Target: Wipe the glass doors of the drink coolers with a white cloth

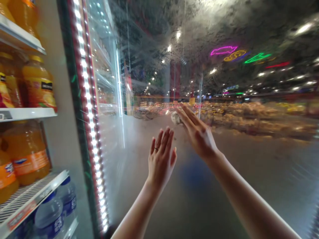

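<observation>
A large glass door pane, fogged over its lower part, fills the middle of the head view. My left hand is at the glass, palm toward it, fingers stretched upward with a ring on one finger and nothing held. Higher and to the right, my right hand presses a crumpled pale cloth or tissue against the pane. The cloth sticks out on the left side of its extended fingers; the part under the hand is hidden.
Along the left run cooler shelves with orange drink bottles and blue-capped water bottles. A lit LED strip edges the door frame. Blurred produce displays and neon signs show in the glass.
</observation>
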`<state>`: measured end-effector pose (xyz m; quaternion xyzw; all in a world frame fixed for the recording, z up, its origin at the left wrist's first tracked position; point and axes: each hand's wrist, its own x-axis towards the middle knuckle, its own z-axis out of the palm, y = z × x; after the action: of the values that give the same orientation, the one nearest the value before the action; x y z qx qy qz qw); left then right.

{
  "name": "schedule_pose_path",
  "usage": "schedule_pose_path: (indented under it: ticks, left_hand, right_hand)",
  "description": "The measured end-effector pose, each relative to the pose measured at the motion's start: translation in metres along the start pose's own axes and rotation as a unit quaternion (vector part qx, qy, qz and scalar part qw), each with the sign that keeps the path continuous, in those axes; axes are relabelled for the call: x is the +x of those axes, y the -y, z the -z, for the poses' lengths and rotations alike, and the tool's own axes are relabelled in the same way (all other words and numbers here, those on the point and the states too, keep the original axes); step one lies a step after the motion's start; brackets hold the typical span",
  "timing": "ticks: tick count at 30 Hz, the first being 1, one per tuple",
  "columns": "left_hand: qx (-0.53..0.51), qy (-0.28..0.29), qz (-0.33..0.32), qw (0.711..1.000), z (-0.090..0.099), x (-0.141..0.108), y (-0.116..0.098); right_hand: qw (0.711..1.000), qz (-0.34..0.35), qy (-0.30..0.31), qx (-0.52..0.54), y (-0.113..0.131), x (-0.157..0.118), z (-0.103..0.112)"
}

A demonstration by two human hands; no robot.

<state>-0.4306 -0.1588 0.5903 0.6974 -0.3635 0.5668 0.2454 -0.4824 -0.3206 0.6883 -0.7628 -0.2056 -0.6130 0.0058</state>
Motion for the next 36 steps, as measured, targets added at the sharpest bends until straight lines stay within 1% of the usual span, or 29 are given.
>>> schedule_pose_path:
  ticks: [2,5,8,10,13,14,16,18,19,21,24,25,28,30,31,34,36]
  left_hand:
    - [-0.026,-0.027,-0.016,0.999,0.003,0.013,0.007]
    - [-0.095,-0.065,-0.084,0.99,0.003,0.035,0.013]
    - [-0.156,-0.098,-0.146,0.972,-0.004,0.055,0.015]
    - [-0.161,-0.091,-0.171,0.968,-0.01,0.065,0.018]
    - [-0.133,-0.078,-0.194,0.969,-0.017,0.072,0.028]
    - [-0.125,-0.085,-0.193,0.97,-0.018,0.072,0.031]
    - [-0.11,-0.116,-0.172,0.972,-0.02,0.068,0.035]
    - [-0.094,-0.148,-0.144,0.974,-0.022,0.064,0.036]
    - [-0.086,-0.153,-0.137,0.975,-0.023,0.062,0.035]
    - [-0.081,-0.138,-0.142,0.977,-0.026,0.063,0.034]
    - [-0.087,-0.091,-0.17,0.977,-0.028,0.071,0.039]
    - [-0.087,-0.086,-0.168,0.978,-0.028,0.073,0.042]
    - [-0.068,-0.108,-0.113,0.985,-0.025,0.068,0.048]
    - [-0.049,-0.125,-0.084,0.987,-0.025,0.056,0.044]
    - [-0.043,-0.125,-0.082,0.988,-0.025,0.051,0.041]
    - [-0.038,-0.093,-0.112,0.989,-0.024,0.047,0.035]
    - [-0.028,-0.062,-0.129,0.989,-0.022,0.054,0.042]
  right_hand:
    - [0.999,-0.014,-0.008,0.032,0.002,-0.001,-0.005]
    - [0.997,-0.019,-0.028,0.075,0.002,-0.004,-0.012]
    - [0.995,-0.017,-0.022,0.098,-0.001,-0.01,-0.014]
    - [0.995,-0.024,-0.013,0.091,-0.004,-0.014,-0.012]
    - [0.999,-0.015,-0.003,0.045,-0.006,-0.024,-0.001]
    - [1.0,-0.006,0.004,0.021,-0.006,-0.029,0.004]
    - [0.999,0.019,0.017,-0.028,-0.005,-0.04,0.015]
    - [0.996,0.046,0.027,-0.065,-0.002,-0.052,0.023]
    - [0.995,0.059,0.031,-0.078,0.0,-0.057,0.025]
    - [0.992,0.073,0.039,-0.093,0.004,-0.066,0.025]
    - [0.992,0.067,0.044,-0.099,0.009,-0.074,0.02]
    - [0.992,0.064,0.046,-0.098,0.011,-0.075,0.017]
    - [0.993,0.059,0.05,-0.085,0.014,-0.077,0.011]
    - [0.994,0.056,0.051,-0.076,0.016,-0.079,0.008]
    - [0.994,0.055,0.049,-0.075,0.017,-0.081,0.007]
    - [0.995,0.047,0.041,-0.078,0.022,-0.089,0.004]
    - [0.996,0.041,0.037,-0.073,0.027,-0.095,0.001]
